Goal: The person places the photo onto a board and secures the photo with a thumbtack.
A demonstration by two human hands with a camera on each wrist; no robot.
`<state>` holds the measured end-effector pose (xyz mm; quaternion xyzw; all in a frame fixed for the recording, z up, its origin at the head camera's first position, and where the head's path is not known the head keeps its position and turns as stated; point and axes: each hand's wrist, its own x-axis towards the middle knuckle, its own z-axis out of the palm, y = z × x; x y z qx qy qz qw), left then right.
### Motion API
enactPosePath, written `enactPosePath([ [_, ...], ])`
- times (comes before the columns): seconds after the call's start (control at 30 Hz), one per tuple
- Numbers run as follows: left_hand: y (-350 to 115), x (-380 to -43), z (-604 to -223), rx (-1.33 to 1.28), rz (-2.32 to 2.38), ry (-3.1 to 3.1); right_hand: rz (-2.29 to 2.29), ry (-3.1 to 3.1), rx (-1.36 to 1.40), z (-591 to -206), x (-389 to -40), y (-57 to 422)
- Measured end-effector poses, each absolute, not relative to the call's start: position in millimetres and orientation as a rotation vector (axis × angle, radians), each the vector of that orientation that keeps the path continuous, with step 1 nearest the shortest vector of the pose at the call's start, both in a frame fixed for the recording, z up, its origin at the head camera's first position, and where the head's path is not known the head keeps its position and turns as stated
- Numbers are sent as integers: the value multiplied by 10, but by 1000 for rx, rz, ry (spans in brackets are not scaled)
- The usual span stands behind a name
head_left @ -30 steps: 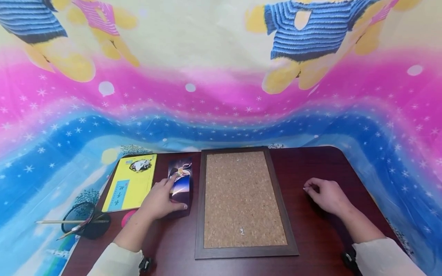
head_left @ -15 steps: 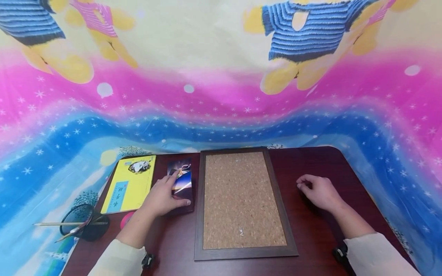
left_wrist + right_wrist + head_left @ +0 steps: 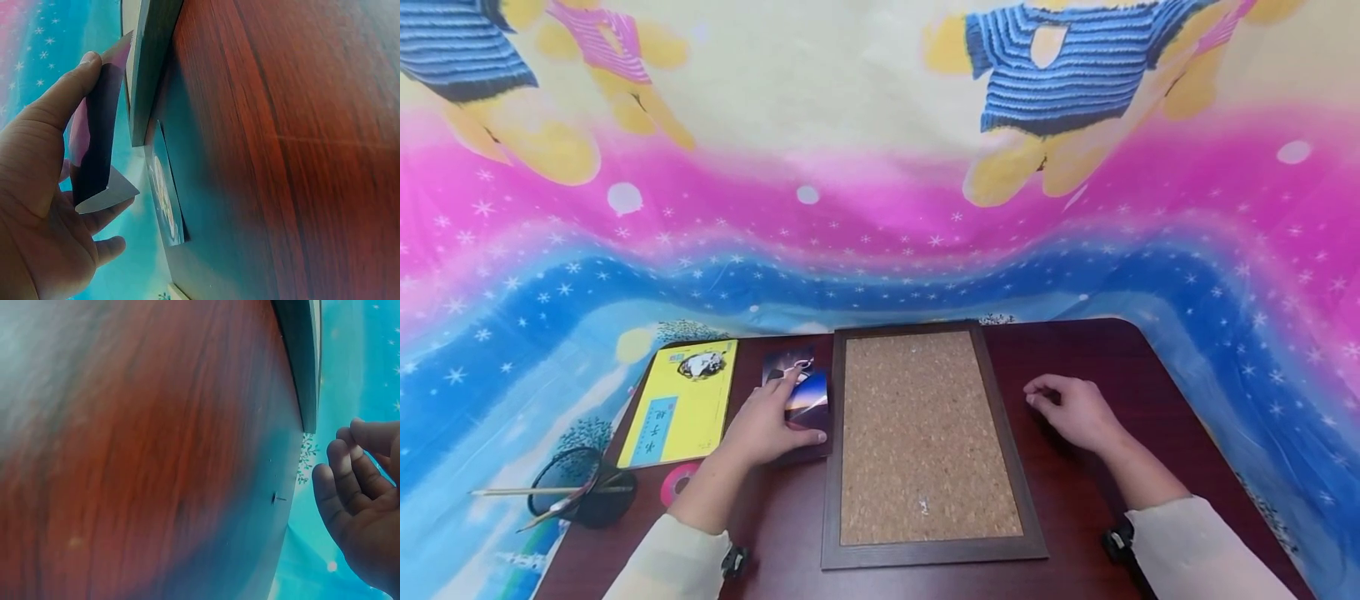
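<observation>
My left hand [image 3: 767, 421] pinches a glossy photo print [image 3: 808, 400] with a blue and orange sky, the thumb at its near edge. In the left wrist view the photo print [image 3: 100, 125] is bent and raised off the table. Another photo print [image 3: 165, 194] lies flat below it. To the right is a framed cork board [image 3: 932, 442] with small clear bits on it near its top and bottom. Right of the board hovers my right hand [image 3: 1075, 412], thumb and index fingertips together; whether something small is between them cannot be told.
A yellow book [image 3: 688, 417] lies at the left. In front of it are a pink round thing [image 3: 676, 483], partly behind my left forearm, and a black mesh cup [image 3: 610, 500] with pencils. A pin [image 3: 276, 498] is on the table in the right wrist view.
The left hand has carried the sky photo print to the right, toward the cork board. The right hand has moved left toward the board. More of the pink thing shows.
</observation>
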<state>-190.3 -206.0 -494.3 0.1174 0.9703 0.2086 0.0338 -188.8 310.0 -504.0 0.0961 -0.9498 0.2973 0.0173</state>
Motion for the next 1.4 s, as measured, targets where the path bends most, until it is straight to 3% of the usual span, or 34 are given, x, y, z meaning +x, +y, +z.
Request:
enactPosePath([
  [1.4, -1507, -2179, -4939, 513, 526, 2989, 1137, -2942, 363, -5104, -2218, 2573],
])
